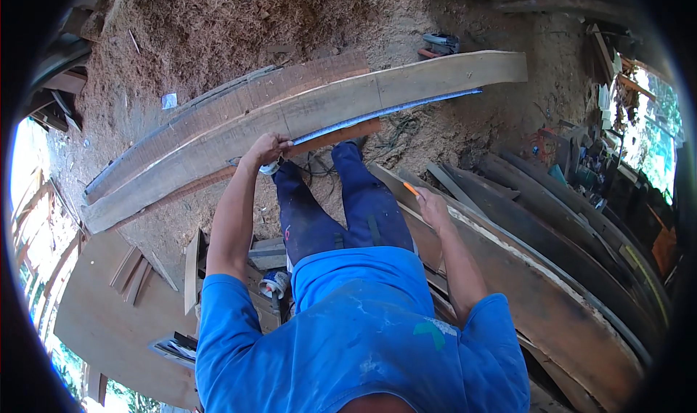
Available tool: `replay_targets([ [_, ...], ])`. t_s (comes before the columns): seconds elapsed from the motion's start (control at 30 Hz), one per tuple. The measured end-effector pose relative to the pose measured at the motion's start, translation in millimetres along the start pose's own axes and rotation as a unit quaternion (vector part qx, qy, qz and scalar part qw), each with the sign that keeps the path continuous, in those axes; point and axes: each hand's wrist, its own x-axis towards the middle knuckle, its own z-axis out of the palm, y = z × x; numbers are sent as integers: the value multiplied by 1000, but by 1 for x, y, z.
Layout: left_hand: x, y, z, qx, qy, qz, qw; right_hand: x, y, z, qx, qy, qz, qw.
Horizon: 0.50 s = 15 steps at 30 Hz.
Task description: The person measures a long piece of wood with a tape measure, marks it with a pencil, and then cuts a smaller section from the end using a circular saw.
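A long pale wooden board (327, 100) lies across the ground in front of me, with thin dark lines across its face. Along its near edge runs a long, narrow bluish straightedge (392, 111). My left hand (268, 150) is closed around the straightedge's left end, at the board's near side. Off to the right, my right hand (434, 208) grips a slim orange pencil (412, 189), its tip pointing up and left, apart from the board. The fingertips of both hands are partly hidden.
Reddish boards (312, 71) lie behind and under the pale one. A power tool (439, 45) rests beyond it. Long planks (537, 268) are stacked at my right. At left are a plywood sheet (94, 304) and a small can (274, 284). Wood shavings (290, 13) cover the far ground.
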Motion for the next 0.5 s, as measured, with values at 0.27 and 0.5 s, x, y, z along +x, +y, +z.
replay_targets([
  [0.27,3,8,-7,79,9,38,996,8,9,-2,11,16,-8,1000],
  [0.5,4,0,-5,-4,-20,-23,1000,50,38,-39,-40,67,27,997],
])
